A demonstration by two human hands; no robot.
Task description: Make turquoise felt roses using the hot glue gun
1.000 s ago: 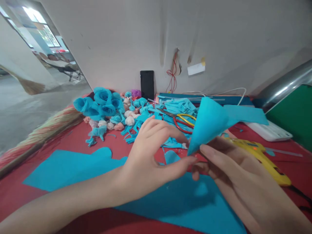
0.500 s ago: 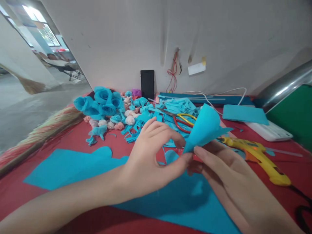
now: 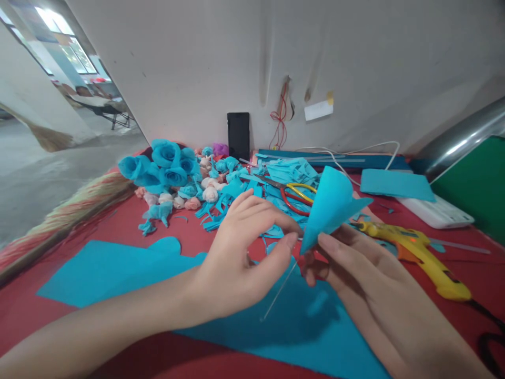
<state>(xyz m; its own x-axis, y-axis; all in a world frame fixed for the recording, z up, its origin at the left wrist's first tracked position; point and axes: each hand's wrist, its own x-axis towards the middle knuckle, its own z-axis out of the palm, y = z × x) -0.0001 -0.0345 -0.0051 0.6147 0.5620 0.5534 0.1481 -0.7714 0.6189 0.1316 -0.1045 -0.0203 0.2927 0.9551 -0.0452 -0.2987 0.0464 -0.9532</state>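
Observation:
My right hand [image 3: 359,268] holds a sheet of blue crepe paper rolled into a cone [image 3: 329,202], its wide end up and its point down, pinched between thumb and fingers. Just left of the cone's point is my left hand [image 3: 252,247], its thumb and index fingertips close together; whatever lies between them is too small to make out. A thin, pale thread [image 3: 278,292] slants down from near the cone's point, over a large blue paper sheet [image 3: 276,337]. Red-and-yellow-handled scissors [image 3: 294,197] lie behind my hands.
A yellow glue gun [image 3: 422,252] lies at the right, near a white device [image 3: 442,213] with blue paper [image 3: 396,184] on it. Finished blue paper roses [image 3: 165,163] and small pink ones [image 3: 193,203] are at back left. A black phone [image 3: 239,134] leans on the wall.
My left thumb and index finger have come off the cone's point and shifted slightly left. The thin thread now shows below. My right hand keeps hold of the cone.

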